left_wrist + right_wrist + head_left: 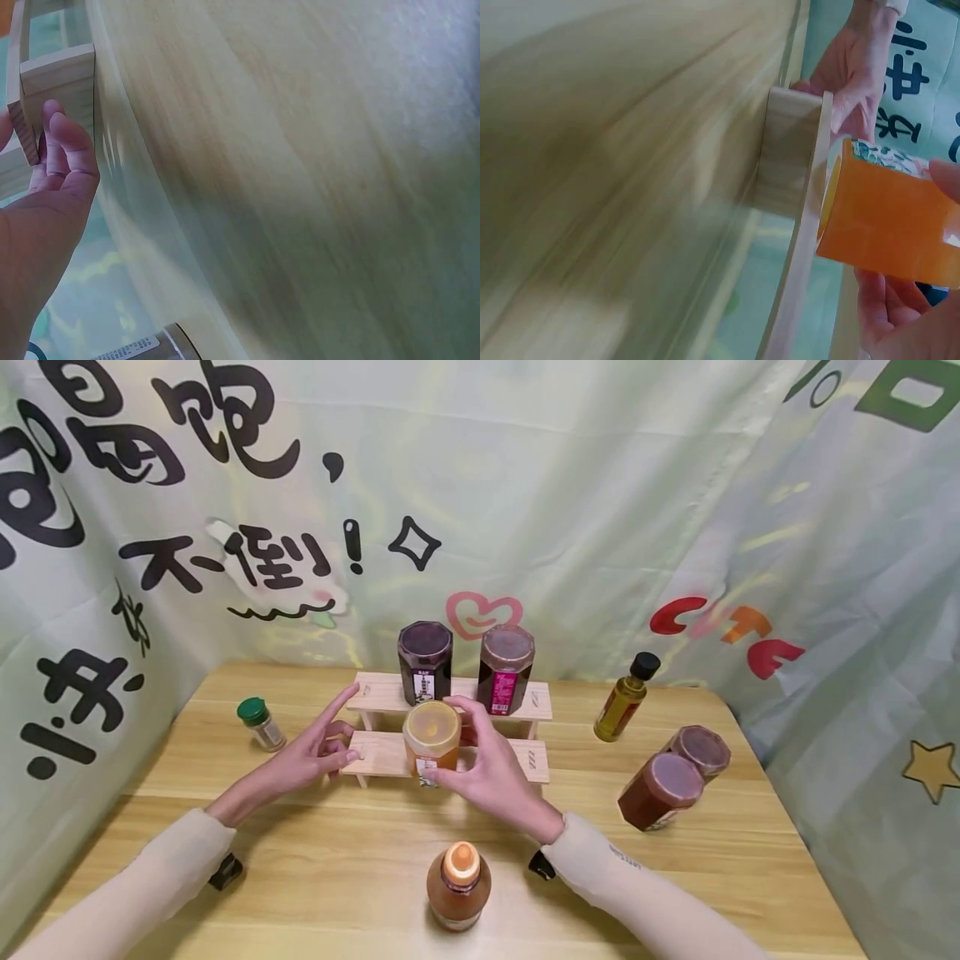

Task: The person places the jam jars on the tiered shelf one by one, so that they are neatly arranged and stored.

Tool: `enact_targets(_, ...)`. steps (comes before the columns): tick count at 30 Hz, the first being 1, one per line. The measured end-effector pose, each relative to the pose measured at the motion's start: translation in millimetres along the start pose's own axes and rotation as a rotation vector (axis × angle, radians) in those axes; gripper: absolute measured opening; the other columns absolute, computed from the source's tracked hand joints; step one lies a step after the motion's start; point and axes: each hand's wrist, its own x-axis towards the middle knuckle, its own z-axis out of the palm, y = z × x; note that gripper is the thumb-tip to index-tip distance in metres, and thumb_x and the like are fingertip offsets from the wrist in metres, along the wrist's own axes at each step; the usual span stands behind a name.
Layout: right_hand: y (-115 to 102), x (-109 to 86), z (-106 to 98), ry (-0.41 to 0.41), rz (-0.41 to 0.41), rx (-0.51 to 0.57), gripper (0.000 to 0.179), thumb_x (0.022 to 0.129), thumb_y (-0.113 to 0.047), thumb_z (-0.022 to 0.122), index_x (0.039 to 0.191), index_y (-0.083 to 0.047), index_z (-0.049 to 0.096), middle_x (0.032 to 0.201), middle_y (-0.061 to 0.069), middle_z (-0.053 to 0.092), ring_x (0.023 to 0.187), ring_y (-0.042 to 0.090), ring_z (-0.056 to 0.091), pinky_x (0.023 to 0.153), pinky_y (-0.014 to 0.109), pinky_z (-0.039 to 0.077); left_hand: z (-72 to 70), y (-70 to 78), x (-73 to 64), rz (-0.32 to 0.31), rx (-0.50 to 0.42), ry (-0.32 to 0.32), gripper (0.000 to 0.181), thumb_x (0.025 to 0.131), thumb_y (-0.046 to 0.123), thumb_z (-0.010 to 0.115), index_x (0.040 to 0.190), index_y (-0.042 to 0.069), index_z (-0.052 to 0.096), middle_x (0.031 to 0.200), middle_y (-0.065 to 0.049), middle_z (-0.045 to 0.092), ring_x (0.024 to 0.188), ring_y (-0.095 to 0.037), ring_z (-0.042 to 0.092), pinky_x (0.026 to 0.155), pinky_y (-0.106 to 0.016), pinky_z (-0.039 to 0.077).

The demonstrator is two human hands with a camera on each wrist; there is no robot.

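Two dark jars [425, 664] on a wooden rack [381, 753], right hand [491, 760] with fingers curled round an orange jar [432, 731], left hand [311, 753] with half-bent fingers gripping rack's nine o'clock end

Orange jar [431, 739] (lidded); wooden shelf [384, 753] beneath
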Motion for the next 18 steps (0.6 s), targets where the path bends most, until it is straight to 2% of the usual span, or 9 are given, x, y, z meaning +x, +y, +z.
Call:
enact_targets(5,-2,9.1,15,-0.014,-0.005,0.003,0.099,0.081,-0.005,0.098,0.16,-0.023,0.042,0.136,0.002,0.064,0.124,0.016,0.063,0.103,0.037,0.057,-0.3,1.1,1.0,-0.014,0.004,0.003,0.104,0.106,-0.005,0.067,0.177,0.035,0.002,0.111,-0.023,0.049,0.074,-0.024,0.058,0.061,-0.036,0.057)
enact_targets(12,-7,18.3,28,-0.06,-0.02,-0.092,0.101,0.081,-0.011,0.1,0.162,-0.019,0.041,0.134,0.002,0.065,0.119,0.014,0.064,0.098,0.036,0.056,-0.4,2.3,0.5,-0.023,0.015,0.005,0.104,0.107,-0.005,0.066,0.177,0.036,0.001,0.113,-0.026,0.049,0.075,-0.025,0.058,0.061,-0.036,0.057)
enact_targets(18,-6,24.9,32,-0.075,-0.068,-0.202,0.101,0.081,-0.016,0.1,0.163,-0.014,0.041,0.14,0.004,0.062,0.123,0.015,0.061,0.103,0.034,0.054,0.2,2.0,-0.3,-0.015,0.023,0.003,0.103,0.107,-0.006,0.065,0.177,0.033,0.001,0.111,-0.025,0.051,0.073,-0.027,0.057,0.06,-0.036,0.057)
